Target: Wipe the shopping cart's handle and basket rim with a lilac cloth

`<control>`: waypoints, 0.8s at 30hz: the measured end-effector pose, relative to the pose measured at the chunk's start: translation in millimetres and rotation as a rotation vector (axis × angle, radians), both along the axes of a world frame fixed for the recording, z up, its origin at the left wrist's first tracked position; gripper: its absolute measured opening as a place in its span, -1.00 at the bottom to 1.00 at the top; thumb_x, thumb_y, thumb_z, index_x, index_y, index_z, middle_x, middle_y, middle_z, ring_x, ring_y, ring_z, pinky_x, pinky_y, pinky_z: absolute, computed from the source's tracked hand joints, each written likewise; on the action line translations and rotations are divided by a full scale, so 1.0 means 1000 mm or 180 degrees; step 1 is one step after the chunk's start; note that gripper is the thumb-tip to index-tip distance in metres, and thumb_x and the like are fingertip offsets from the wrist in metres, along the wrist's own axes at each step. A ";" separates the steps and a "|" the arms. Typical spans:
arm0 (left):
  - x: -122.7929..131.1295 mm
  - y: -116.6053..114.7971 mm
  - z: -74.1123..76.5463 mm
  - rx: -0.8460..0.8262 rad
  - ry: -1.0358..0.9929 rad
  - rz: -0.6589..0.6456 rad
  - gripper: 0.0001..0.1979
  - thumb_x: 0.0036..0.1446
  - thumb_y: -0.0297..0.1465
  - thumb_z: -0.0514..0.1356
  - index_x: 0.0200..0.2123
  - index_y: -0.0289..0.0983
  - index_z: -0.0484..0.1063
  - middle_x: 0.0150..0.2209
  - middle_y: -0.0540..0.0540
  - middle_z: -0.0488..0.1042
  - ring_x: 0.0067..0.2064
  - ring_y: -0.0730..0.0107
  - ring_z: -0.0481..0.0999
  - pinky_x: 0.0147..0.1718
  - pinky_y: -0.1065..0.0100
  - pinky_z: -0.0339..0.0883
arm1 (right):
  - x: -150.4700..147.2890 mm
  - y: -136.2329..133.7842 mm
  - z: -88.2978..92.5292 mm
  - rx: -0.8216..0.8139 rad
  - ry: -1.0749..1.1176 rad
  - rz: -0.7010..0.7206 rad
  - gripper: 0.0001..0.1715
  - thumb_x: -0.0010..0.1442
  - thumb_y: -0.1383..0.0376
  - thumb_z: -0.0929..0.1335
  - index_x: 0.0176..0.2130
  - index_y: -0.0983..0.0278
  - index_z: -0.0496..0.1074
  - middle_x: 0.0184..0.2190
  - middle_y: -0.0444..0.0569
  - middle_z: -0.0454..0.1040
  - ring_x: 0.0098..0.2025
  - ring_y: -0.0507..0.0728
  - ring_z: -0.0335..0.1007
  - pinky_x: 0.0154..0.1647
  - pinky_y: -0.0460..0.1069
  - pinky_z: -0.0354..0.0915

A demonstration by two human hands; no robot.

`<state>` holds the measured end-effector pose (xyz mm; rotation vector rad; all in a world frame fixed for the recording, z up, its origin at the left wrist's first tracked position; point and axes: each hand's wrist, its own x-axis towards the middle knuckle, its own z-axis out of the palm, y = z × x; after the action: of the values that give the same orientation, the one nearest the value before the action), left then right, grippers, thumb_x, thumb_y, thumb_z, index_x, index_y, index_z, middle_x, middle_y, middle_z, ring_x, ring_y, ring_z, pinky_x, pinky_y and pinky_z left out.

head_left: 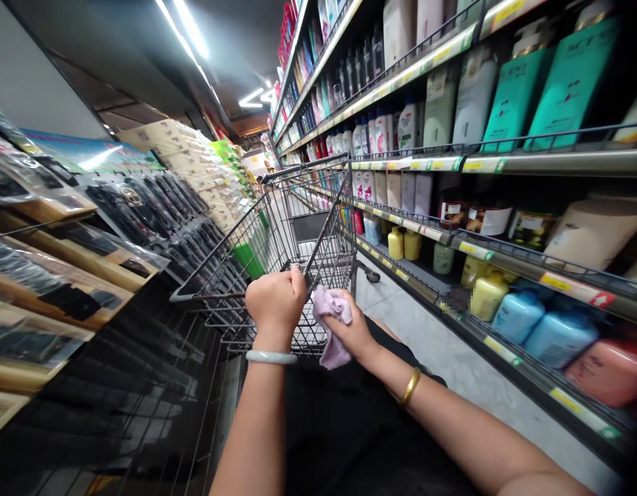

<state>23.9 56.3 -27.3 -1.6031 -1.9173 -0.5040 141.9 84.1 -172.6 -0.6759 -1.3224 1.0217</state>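
Note:
A wire shopping cart (277, 227) stands in a shop aisle right in front of me. My left hand (275, 301) is closed in a fist on the cart's near handle bar; a pale bangle sits on that wrist. My right hand (352, 329) is just beside it, closed on a crumpled lilac cloth (332, 324) that hangs down against the cart's near end. A gold bangle is on the right wrist. The cart basket looks bare apart from a dark flap at its far end.
On the right run shelves (504, 165) of shampoo and lotion bottles, with blue and pink jugs (556, 334) low down. On the left are tilted racks (80, 227) of dark packaged goods. The pale floor (452, 358) of the aisle runs ahead past the cart.

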 end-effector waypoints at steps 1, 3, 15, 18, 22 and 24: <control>0.000 0.000 0.000 -0.0009 0.0006 -0.0001 -0.33 0.39 -0.19 -0.19 -0.47 -0.29 0.63 -0.45 -0.25 0.57 -0.41 0.27 0.43 -0.42 0.25 -0.22 | 0.000 -0.002 0.003 0.0087 -0.0044 0.0009 -0.45 0.06 0.16 0.48 0.03 0.17 0.37 -0.08 -0.05 0.54 -0.08 0.15 0.50 0.01 0.05 0.41; 0.000 0.000 0.000 -0.0010 0.0011 0.0006 -0.33 0.39 -0.19 -0.19 -0.46 -0.29 0.64 -0.44 -0.26 0.57 -0.40 0.27 0.44 -0.42 0.25 -0.23 | -0.001 -0.002 0.005 0.0229 -0.0116 0.0050 -0.45 0.04 0.16 0.49 0.02 0.17 0.38 -0.06 -0.04 0.54 -0.07 0.16 0.49 0.03 0.05 0.39; 0.000 0.000 0.000 0.0051 0.0044 0.0010 -0.35 0.39 -0.19 -0.17 -0.47 -0.28 0.63 -0.45 -0.23 0.57 -0.42 0.27 0.43 -0.43 0.25 -0.25 | -0.004 0.007 -0.009 -0.0183 0.0216 0.0097 -0.42 0.06 0.13 0.46 0.05 0.19 0.34 -0.09 -0.05 0.54 -0.08 0.16 0.48 0.05 0.08 0.39; 0.000 -0.001 0.000 0.0030 0.0050 0.0009 -0.34 0.39 -0.20 -0.18 -0.47 -0.28 0.63 -0.45 -0.23 0.57 -0.42 0.27 0.43 -0.43 0.25 -0.24 | -0.002 -0.003 0.007 0.0130 0.0120 0.0038 -0.44 0.07 0.15 0.47 0.05 0.18 0.36 -0.05 -0.03 0.52 -0.03 0.16 0.47 0.07 0.06 0.36; -0.001 0.000 0.000 0.0017 0.0063 0.0020 -0.35 0.39 -0.20 -0.17 -0.48 -0.28 0.63 -0.45 -0.22 0.58 -0.41 0.27 0.43 -0.43 0.25 -0.24 | -0.003 -0.001 0.008 0.0397 0.0141 0.0168 -0.42 0.07 0.14 0.49 0.06 0.17 0.37 -0.02 -0.04 0.51 -0.01 0.16 0.45 0.08 0.04 0.35; -0.001 0.000 -0.001 0.0032 0.0064 0.0022 -0.36 0.38 -0.20 -0.16 -0.48 -0.28 0.63 -0.45 -0.22 0.57 -0.41 0.27 0.43 -0.43 0.25 -0.24 | -0.005 0.005 -0.002 0.0129 0.0283 0.0238 -0.42 0.07 0.13 0.48 0.05 0.17 0.36 -0.06 -0.05 0.52 -0.04 0.15 0.46 0.06 0.04 0.36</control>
<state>23.3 56.6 -27.9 -1.5887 -1.9019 -0.4920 137.0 89.4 -174.8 -0.5476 -1.2952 1.0705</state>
